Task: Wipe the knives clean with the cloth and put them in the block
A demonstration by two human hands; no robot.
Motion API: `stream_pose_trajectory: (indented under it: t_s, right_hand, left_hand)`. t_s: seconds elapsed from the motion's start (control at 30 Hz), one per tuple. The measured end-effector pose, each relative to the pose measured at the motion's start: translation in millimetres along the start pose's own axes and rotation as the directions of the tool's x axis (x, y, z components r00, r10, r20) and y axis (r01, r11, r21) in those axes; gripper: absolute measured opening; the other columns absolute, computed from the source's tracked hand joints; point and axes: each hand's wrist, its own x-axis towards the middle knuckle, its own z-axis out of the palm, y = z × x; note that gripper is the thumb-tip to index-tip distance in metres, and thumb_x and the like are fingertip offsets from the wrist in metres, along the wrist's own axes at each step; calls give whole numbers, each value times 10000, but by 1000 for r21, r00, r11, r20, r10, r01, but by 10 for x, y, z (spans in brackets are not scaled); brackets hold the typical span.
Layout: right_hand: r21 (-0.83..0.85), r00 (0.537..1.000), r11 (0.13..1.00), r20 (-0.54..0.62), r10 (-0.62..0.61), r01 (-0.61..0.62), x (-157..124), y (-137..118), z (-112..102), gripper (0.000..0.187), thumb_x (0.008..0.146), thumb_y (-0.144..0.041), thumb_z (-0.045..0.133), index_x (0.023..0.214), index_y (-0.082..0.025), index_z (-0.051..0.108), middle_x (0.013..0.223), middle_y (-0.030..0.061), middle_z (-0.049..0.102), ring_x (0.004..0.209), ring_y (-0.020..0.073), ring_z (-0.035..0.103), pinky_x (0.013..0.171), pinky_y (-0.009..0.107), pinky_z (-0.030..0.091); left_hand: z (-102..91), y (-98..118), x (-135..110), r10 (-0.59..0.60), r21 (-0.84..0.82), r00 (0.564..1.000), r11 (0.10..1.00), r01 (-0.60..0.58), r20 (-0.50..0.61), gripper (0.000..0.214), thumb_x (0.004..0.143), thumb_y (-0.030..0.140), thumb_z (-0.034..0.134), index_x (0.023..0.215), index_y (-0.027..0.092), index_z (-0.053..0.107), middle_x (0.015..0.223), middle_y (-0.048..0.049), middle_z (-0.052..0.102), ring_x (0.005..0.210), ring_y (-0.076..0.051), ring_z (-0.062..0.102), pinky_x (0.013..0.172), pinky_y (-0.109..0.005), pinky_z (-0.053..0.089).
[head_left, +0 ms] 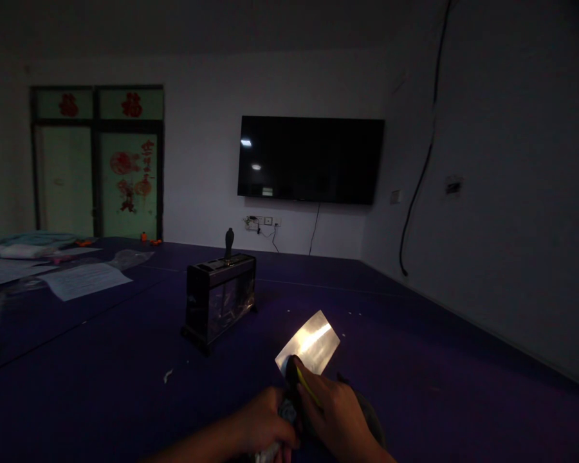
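Observation:
My right hand (340, 408) is closed around a black and yellow tool (309, 387), whose dark end lies against a broad, shiny metal blade (309, 341). The blade is roughly rectangular, like a cleaver's, and points up and away over the table. Just left of it, my left hand (265, 421) is closed on a grey-white object (285, 411) below the blade. My fingers cover most of that object, and I cannot tell whether it joins the blade. Behind my right hand shows part of a dark, rounded thing (371, 415).
A dark knife block (222, 296) with one black handle (229, 243) sticking up stands ahead on the purple-covered table (139, 360). Papers (84, 280) and a folded cloth (33, 239) lie at the left. A wall (525, 270) borders the right side. Small white scraps (168, 375) are scattered about.

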Motion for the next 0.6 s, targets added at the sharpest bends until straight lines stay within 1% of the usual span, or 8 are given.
stream_pose_trajectory:
  t_s: [0.13,0.33,0.4,0.6]
  right_hand:
    - [-3,1000,1000,-4,-3,3,-4,21,21,367,896,-293,284,1209,-179,438,743,43,663,601,142,620,543,198,441]
    - [-30,999,999,-25,-22,21,-13,36,34,369,896,-293,287,1220,-183,425,742,43,664,583,141,617,519,198,431]
    - [-33,999,999,-34,-28,27,-12,33,33,368,897,-291,284,1213,-176,431,734,43,662,577,140,616,509,196,426]
    - [-35,999,999,-28,-35,34,-9,28,27,356,893,-280,294,1195,-166,443,713,40,654,569,142,610,509,202,420]
  left_hand:
    - [-7,13,2,5,25,1000,1000,-5,11,199,462,54,533,650,115,509,400,8,519,308,-89,446,297,-156,353]
    - [23,105,-63,-24,27,1000,999,25,-8,244,466,28,510,687,128,497,393,25,516,318,-89,453,308,-153,366]
    - [29,104,-66,-30,35,1000,999,30,3,227,472,34,506,681,123,501,393,20,518,314,-83,445,310,-153,369]
    - [19,45,-24,-33,23,999,999,33,-13,245,475,44,509,706,126,495,384,17,514,292,-89,430,290,-160,355]
